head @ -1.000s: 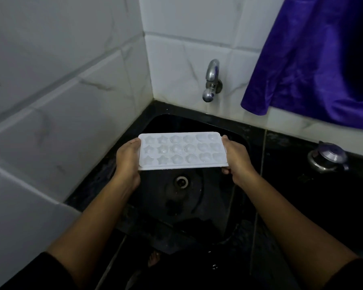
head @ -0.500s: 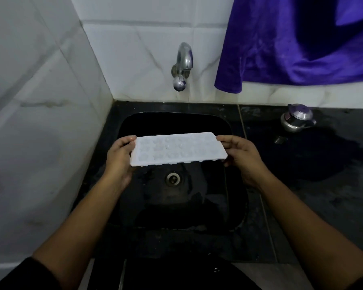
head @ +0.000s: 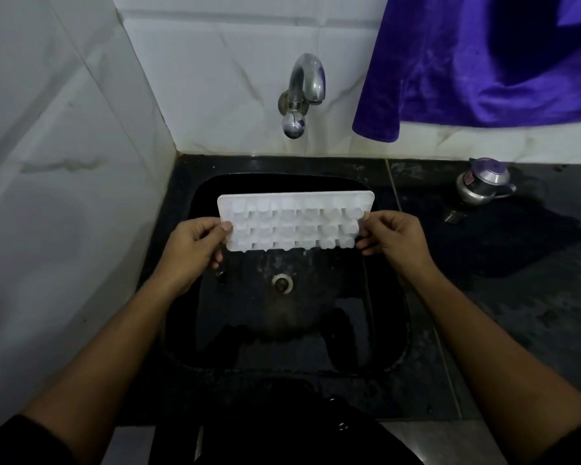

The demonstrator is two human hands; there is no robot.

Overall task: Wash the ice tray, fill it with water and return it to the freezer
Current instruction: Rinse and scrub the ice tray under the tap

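Observation:
A white plastic ice tray (head: 292,221) hangs over the black sink (head: 386,330), turned so that the bumpy undersides of its cells face me. My left hand (head: 190,251) pinches its left short edge and my right hand (head: 391,238) pinches its right short edge. The tray sits a little in front of and below the chrome tap (head: 301,92) on the tiled back wall. No water runs from the tap. The sink drain (head: 282,282) shows just below the tray.
White tiled walls close in the left and back sides. A purple cloth (head: 483,68) hangs at the upper right. A small steel pot with a lid (head: 483,181) stands on the wet black counter (head: 524,280) right of the sink.
The tray has tipped from face-up to showing its underside toward me, still held at both ends. My view has shifted down and to the right, centring the sink.

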